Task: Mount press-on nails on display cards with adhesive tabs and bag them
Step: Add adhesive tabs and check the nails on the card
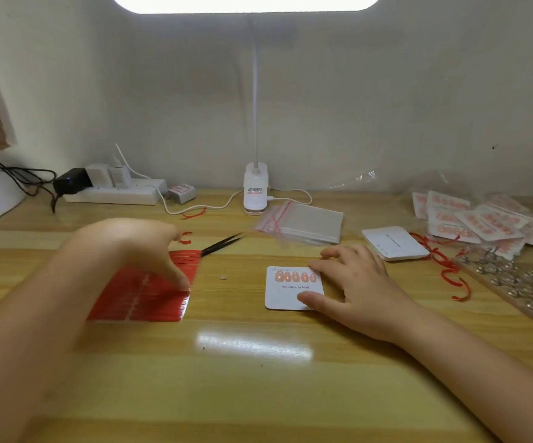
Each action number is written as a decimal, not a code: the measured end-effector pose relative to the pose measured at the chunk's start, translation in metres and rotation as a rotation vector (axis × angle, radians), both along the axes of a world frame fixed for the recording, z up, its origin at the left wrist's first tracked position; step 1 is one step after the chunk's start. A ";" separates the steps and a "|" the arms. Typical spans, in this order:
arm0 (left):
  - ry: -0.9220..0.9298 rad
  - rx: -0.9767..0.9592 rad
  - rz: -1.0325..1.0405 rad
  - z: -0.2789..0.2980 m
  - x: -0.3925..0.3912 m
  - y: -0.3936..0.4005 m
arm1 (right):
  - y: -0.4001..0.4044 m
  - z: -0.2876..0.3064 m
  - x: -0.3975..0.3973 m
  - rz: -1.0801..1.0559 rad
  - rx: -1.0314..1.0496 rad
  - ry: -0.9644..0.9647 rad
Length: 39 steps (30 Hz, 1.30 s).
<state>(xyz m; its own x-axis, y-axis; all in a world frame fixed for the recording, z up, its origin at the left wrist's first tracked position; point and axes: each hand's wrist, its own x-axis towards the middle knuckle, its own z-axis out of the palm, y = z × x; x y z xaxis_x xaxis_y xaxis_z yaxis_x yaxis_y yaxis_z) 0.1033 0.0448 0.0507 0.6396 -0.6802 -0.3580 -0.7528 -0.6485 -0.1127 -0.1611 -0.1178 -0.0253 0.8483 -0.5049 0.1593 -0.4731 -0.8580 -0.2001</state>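
Right hand (351, 282) lies flat, fingers straight, pressing the card (286, 297) with five nails (295, 277). Left hand (137, 247) blurred over red tab sheet (140, 302); grip unclear.

Wooden desk (252, 394): red tab sheet (137, 298), card (286, 294), tweezers (222, 243), bags (306, 223).

Bright overhead lamp (246, 3), table (258, 394) glare, blurred left hand (137, 247)

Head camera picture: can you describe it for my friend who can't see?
Two hands work at a wooden desk: the right hand holds down a white card carrying five pink nails, while the blurred left hand reaches onto a red sheet of adhesive tabs. Black tweezers, clear bags and a lamp sit behind.
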 end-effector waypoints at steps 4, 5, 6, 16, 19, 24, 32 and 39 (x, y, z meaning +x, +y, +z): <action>0.056 0.190 0.049 -0.005 0.012 0.004 | -0.001 -0.001 0.000 -0.003 0.006 -0.011; 0.060 0.175 0.052 -0.007 0.014 0.004 | -0.001 -0.001 0.000 -0.003 0.007 -0.010; 0.058 0.140 0.056 -0.008 0.016 0.005 | -0.001 -0.001 0.000 -0.004 0.009 -0.008; -0.043 -0.361 -0.005 0.018 0.011 0.010 | 0.002 0.002 -0.002 -0.032 0.026 -0.076; -0.225 -0.561 -0.144 0.036 -0.015 0.011 | 0.007 0.009 -0.002 -0.061 0.044 -0.265; -0.462 -0.585 -0.408 0.033 -0.072 0.003 | 0.032 0.031 0.001 0.011 0.417 -0.632; -0.524 -0.643 -0.708 -0.008 -0.123 -0.013 | 0.056 0.044 0.004 0.200 0.917 -0.695; 0.102 -0.716 -0.441 0.015 -0.099 -0.011 | 0.044 0.050 -0.001 0.176 1.095 -0.841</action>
<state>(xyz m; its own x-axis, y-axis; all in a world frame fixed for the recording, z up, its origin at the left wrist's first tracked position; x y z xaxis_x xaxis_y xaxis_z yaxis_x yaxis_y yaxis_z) 0.0046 0.0341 0.0660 0.2508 -0.9444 0.2125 -0.9377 -0.1824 0.2959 -0.1626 -0.0736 0.0252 0.7610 -0.6009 0.2446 0.2193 -0.1166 -0.9687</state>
